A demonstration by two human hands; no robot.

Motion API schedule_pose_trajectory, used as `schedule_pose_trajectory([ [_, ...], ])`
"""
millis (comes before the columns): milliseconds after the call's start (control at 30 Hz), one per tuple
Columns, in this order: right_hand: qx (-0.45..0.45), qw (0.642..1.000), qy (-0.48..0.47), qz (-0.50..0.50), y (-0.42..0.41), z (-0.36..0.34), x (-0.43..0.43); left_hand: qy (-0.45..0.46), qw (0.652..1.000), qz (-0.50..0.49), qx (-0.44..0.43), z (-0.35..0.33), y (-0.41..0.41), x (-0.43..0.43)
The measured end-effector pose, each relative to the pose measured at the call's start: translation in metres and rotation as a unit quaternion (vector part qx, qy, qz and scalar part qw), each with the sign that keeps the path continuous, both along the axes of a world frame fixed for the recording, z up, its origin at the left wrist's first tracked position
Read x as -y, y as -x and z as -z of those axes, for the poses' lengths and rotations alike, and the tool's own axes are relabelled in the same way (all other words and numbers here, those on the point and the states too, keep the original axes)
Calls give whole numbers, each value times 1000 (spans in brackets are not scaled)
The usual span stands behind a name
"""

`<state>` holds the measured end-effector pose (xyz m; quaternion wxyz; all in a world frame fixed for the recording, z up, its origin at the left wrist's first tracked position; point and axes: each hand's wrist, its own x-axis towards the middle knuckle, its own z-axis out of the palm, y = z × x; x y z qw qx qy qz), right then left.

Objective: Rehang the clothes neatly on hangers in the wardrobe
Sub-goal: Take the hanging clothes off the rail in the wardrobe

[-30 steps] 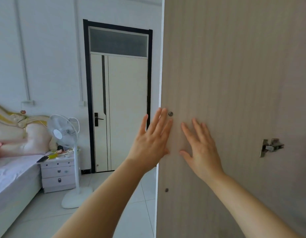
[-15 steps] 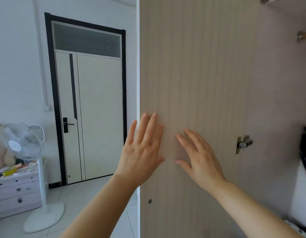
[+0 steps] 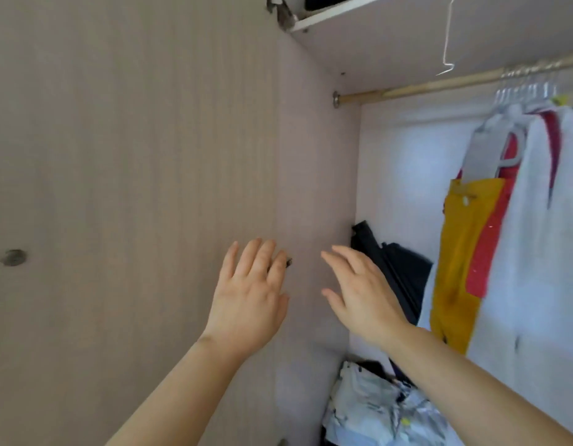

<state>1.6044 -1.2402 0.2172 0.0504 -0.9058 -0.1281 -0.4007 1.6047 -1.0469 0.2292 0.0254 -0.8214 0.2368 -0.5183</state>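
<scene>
The wardrobe stands open, its pale wood-grain door [image 3: 134, 188] filling the left of the view. My left hand [image 3: 249, 300] is raised with straight fingers in front of the door near its hinge; whether it touches the door I cannot tell. My right hand [image 3: 362, 294] hovers open beside it, holding nothing. Along the rail [image 3: 439, 86] several metal hangers [image 3: 526, 88] carry white, red and yellow clothes [image 3: 504, 239]. One bare wire hanger [image 3: 447, 43] dangles higher up. A dark garment [image 3: 398, 268] leans in the back corner, and crumpled light clothes [image 3: 375, 410] lie on the wardrobe floor.
A white shelf [image 3: 340, 16] runs above the rail with something dark on it. The hanging clothes crowd the right part of the rail, while the rail's left stretch is bare.
The view has swung right from the room door and fan to the wardrobe's inside. The wardrobe door now lies to the left, and both hands stay raised and open.
</scene>
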Motion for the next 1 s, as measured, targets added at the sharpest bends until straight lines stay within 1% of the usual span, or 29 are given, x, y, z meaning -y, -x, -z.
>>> schedule_pose_trajectory([
  [233,24,992,56,107,4,-29,89,46,990,132,-34,-2,-41,107],
  [333,45,987,78,134,-6,-49,123,60,983,167,-49,-11,-54,150],
  [433,62,975,124,174,-24,-74,156,83,974,196,-72,-22,-67,188],
  [500,66,960,169,212,-36,-94,177,88,972,206,-71,-31,-77,210],
  [600,71,928,242,276,-50,-125,213,101,968,216,-74,-42,-95,244],
  [667,80,908,266,314,-52,-143,236,107,962,227,-105,-48,-106,266],
  [767,89,877,296,367,-45,-157,266,111,958,242,-109,-50,-127,298],
  [833,95,867,284,398,-36,-159,286,109,954,255,-115,-53,-136,318],
  [933,101,873,210,428,-20,-166,316,116,944,288,-110,-62,-149,344],
  [1000,101,879,178,431,-11,-171,337,126,935,314,-104,-73,-158,359],
])
